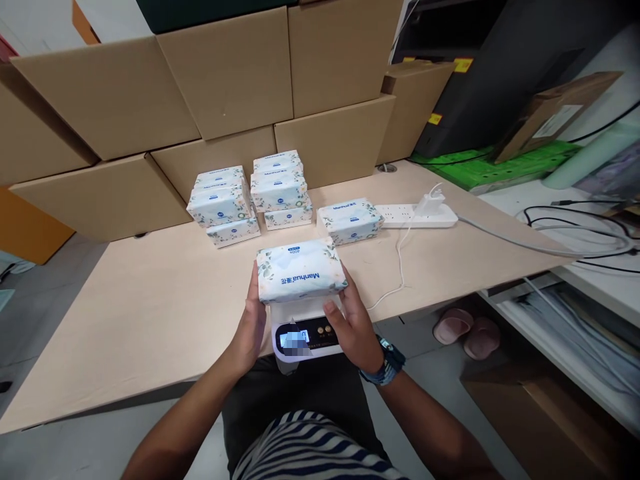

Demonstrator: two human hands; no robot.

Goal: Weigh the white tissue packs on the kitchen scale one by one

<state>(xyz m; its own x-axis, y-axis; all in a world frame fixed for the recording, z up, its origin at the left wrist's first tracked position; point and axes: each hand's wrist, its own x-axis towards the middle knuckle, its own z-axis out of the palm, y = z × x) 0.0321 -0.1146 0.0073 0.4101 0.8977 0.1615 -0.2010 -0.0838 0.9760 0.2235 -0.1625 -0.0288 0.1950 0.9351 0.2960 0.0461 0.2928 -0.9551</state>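
Both hands grip a pack of tissues (pixel 300 270), white with a blue flower print, from its two short sides. My left hand (pixel 249 327) is closed against the left end, and my right hand (pixel 356 327) holds the right end with its thumb bent in front. Beneath the pack is a white digital scale (pixel 280 353) with a lit display, at the table's near edge. Whether the pack touches the scale's top, I cannot tell. Farther back, several similar packs form two stacks, a left stack (pixel 219 207) and a right stack (pixel 280 190). A single pack (pixel 351 221) lies right of them.
A white power strip (pixel 430 217) with a plugged-in adapter lies on the table (pixel 150 300), its cable running right. A thin white cord (pixel 400 267) curves toward the scale. Cardboard boxes (pixel 235 73) wall off the back. Pink slippers (pixel 467 330) sit on the floor.
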